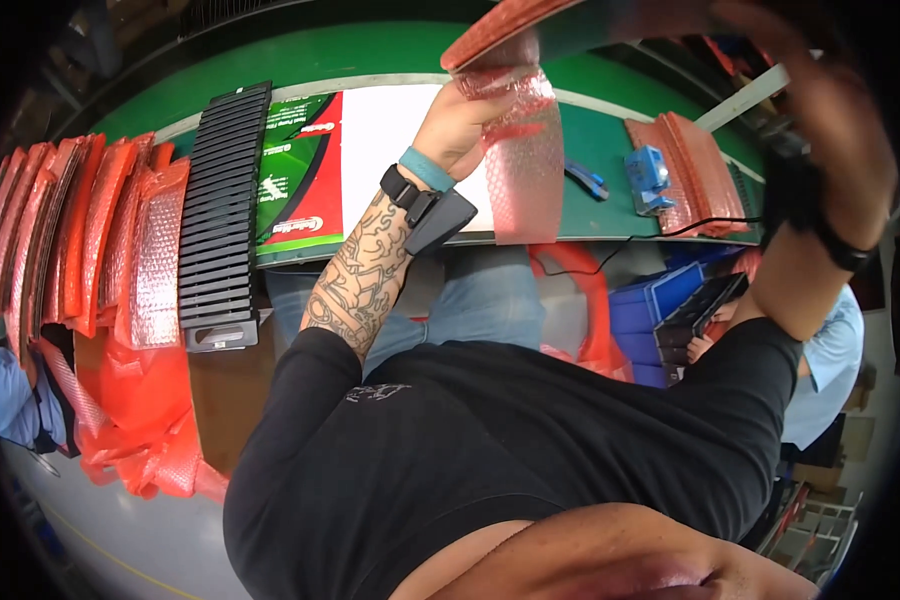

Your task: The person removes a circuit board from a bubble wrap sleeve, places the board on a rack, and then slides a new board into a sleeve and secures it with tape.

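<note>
A green-topped table (602, 222) spans the scene, with a person in a black shirt (530, 430) at its near side. Red and pink bubble-wrapped stacks (155, 250) stand at far left; just right of them lies a black slatted rack (220, 220). Next comes a printed sheet (285, 215), green, red and white. At the right is a smaller wrapped stack (698, 165).

Raised over the table's far side, close to the camera, is a flat piece (505, 32) edged in pink bubble wrap. A clear pink strip (527, 195) hangs below it, across the table to the near edge. The left hand (462, 122) is closed on this wrap. The right hand (838, 110), raised at far right, is blurred; its grip cannot be told.

The step in hand appears to be wrapping, or handling the wrap; the next move probably calls for keeping the film taut and the piece steady.

A blue tape dispenser (650, 180) stands against the right stack, a blue cutter (587, 181) left of it. White lettering marks the sheet's green and red areas; the shirt's small pale print is unreadable.
</note>
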A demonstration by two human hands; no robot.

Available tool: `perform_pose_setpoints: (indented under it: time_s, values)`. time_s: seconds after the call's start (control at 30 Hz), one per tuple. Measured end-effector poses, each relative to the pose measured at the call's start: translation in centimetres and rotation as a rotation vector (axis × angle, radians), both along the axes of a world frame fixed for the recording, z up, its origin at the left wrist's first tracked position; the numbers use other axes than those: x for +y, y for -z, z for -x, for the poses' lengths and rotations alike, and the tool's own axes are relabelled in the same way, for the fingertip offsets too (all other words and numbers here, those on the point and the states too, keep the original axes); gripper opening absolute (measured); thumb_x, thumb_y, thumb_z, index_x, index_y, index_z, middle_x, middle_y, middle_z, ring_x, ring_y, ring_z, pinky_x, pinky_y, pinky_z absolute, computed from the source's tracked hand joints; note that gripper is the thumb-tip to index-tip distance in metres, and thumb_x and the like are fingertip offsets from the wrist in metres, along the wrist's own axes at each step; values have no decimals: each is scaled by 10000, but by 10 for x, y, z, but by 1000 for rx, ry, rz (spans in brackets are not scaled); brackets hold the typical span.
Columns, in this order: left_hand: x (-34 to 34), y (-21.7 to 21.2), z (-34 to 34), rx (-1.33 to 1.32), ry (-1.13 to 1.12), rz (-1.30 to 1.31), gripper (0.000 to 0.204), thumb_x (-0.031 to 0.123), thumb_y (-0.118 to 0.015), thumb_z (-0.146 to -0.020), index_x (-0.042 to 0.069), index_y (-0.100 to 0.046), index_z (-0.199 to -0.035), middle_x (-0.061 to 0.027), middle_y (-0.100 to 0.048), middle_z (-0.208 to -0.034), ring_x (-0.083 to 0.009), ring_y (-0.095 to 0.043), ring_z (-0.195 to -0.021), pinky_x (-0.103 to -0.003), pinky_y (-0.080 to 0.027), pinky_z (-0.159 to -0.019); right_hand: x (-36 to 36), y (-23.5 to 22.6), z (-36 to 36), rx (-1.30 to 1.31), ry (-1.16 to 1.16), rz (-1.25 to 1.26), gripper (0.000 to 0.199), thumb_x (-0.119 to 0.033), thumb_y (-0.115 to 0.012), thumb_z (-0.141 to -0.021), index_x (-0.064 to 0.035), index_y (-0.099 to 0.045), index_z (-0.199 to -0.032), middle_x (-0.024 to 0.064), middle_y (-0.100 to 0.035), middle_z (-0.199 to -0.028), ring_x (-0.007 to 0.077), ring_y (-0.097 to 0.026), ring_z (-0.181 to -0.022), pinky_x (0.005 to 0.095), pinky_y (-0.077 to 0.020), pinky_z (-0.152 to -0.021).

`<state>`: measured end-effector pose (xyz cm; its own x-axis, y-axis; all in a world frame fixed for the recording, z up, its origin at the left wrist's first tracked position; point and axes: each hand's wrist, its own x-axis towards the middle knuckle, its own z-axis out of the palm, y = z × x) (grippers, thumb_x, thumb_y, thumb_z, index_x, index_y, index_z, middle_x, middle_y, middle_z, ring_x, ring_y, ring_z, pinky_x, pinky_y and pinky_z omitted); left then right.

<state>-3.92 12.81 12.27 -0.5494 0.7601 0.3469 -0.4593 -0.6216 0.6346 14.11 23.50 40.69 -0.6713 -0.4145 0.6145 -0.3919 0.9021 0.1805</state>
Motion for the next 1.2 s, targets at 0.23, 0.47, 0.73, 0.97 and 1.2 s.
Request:
perform_pose_setpoints:
  time_s: [0.23, 0.47, 0.73, 0.97, 1.2]
  values:
    - [-13, 74, -5, -556, 280, -48, 360, 47, -476, -1017, -65, -505, -1358, -218, -591, -1316, -350, -590, -1238, -515, -499, -1061, -21, 132, 54, 115, -209, -144, 249, 9, -668, -669, -89, -679, -898, 62, -653, -749, 259, -653, -675, 368, -522, -597]
    - [-34, 109, -36, -737, 379, -148, 430, 189, -380, -1067, -57, -446, -1413, -219, -557, -1376, -362, -571, -1251, -539, -426, -1122, -17, 247, 53, 0, -150, 31, 237, 44, -670, -674, -37, -664, -897, 100, -672, -855, 297, -676, -786, 365, -531, -660]
    - [-59, 121, -75, -831, 433, -71, 549, 387, -244, -1099, 11, -370, -1479, -204, -503, -1454, -376, -484, -1360, -587, -367, -1151, -20, 303, 53, -383, 186, 87, 484, -165, -832, -626, -55, -586, -1028, 102, -566, -994, 315, -592, -950, 400, -508, -754]
    - [-75, 115, -74, -727, 257, 163, 595, 463, -318, -1085, 17, -369, -1475, -193, -502, -1464, -388, -503, -1344, -600, -395, -1132, -30, 323, 53, -419, 190, 259, 806, -374, -946, -482, -43, -572, -1116, 121, -551, -1085, 342, -573, -1008, 422, -498, -833]
    - [-72, 114, -82, -764, 170, 193, 503, 364, -512, -1052, 36, -425, -1422, -174, -579, -1367, -332, -609, -1225, -527, -529, -1018, 10, 357, 25, -705, 370, 1423, 581, -361, -751, -912, 10, -543, -1308, 152, -549, -1362, 220, -551, -1230, 353, -440, -1043]
